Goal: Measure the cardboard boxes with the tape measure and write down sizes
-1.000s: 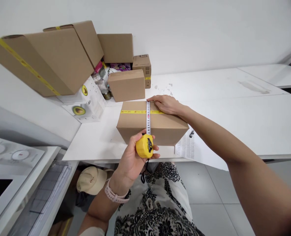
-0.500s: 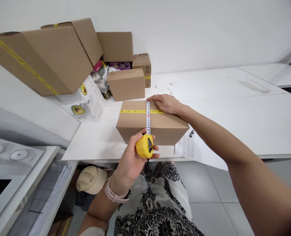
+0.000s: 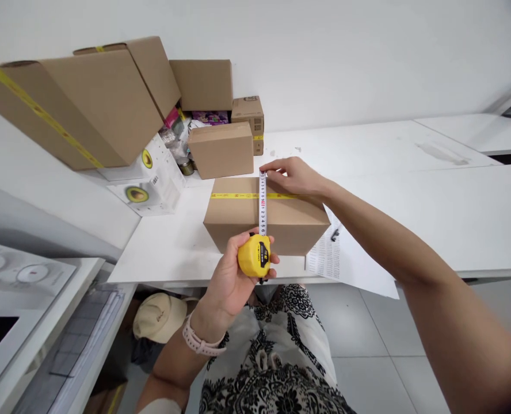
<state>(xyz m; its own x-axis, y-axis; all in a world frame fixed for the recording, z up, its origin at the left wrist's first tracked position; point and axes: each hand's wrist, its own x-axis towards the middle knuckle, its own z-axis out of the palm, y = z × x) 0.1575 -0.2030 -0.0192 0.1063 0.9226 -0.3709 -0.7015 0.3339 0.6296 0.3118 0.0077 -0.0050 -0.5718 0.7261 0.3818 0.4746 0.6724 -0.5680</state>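
In my left hand (image 3: 229,279) I grip a yellow and black tape measure (image 3: 254,256) in front of the near side of a cardboard box (image 3: 233,213). Its white blade (image 3: 263,213) is drawn out across the box top, over a strip of yellow printed tape (image 3: 233,196). At the blade's far end, my right hand (image 3: 296,175) pinches the tip between index finger and thumb, just past the box's far edge. The box lies taped on the white table (image 3: 173,241).
A printed sheet (image 3: 354,264) with a small black object (image 3: 335,234) on it lies right of the box. More cardboard boxes (image 3: 221,152) and avocado-print cartons (image 3: 152,190) are stacked at back left. Below left, a beige cap (image 3: 160,316) sits under the table.
My right hand has lifted slightly off the box top and now pinches the blade's end, which has shifted a little away and to the right. The left hand stays nearly still.
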